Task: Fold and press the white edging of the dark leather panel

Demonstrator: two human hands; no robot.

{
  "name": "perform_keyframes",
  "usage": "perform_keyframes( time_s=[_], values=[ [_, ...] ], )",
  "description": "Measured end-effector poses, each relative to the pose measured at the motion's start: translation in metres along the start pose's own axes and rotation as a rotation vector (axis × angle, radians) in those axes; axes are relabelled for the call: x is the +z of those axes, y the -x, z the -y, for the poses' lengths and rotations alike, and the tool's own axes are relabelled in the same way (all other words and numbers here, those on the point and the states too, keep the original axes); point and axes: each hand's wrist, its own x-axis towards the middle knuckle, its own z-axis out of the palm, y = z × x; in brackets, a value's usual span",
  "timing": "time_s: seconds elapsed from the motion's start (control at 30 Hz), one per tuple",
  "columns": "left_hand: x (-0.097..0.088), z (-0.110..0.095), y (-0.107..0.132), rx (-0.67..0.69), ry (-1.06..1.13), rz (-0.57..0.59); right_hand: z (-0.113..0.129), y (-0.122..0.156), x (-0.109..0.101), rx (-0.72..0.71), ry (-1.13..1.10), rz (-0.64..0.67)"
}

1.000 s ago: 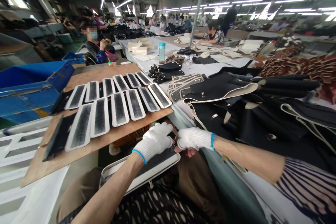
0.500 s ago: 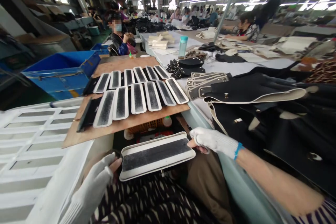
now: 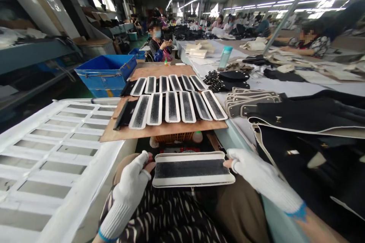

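Observation:
I hold a long flat strip (image 3: 192, 169), black in the middle with a pale border, level above my lap. My left hand (image 3: 131, 182), in a white knit glove, pinches its left end. My right hand (image 3: 256, 172), gloved the same way, grips its right end. Just beyond it a brown board (image 3: 162, 131) carries two rows of several like strips (image 3: 173, 104), laid side by side.
A white sheet with rectangular cut-outs (image 3: 51, 152) lies at my left. A blue bin (image 3: 107, 74) stands behind the board. Black bag panels (image 3: 310, 121) cover the long table at my right, with a teal bottle (image 3: 225, 57) farther back. Other people sit at work along the table.
My left hand slid from the strip's middle to its left end, and the strip now lies level between both hands. My view has turned left.

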Motion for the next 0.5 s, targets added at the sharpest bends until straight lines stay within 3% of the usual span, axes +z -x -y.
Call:
perform_keyframes(
  time_s=[0.1,0.17,0.23,0.3,0.5],
  values=[
    [0.010,-0.005,-0.013,0.119,-0.060,-0.021,0.035,0.011,0.000,-0.152,0.156,-0.193],
    [0.014,-0.012,-0.020,0.190,-0.127,0.045,0.061,0.010,0.009,-0.367,0.198,-0.273],
    [0.015,-0.020,-0.025,0.230,-0.171,0.116,0.084,0.001,0.023,-0.581,0.234,-0.316],
    [0.013,-0.026,-0.028,0.246,-0.188,0.156,0.099,-0.011,0.036,-0.709,0.270,-0.319],
    [0.004,-0.031,-0.027,0.278,-0.260,0.243,0.116,-0.029,0.044,-0.766,0.361,-0.193]
  ],
)
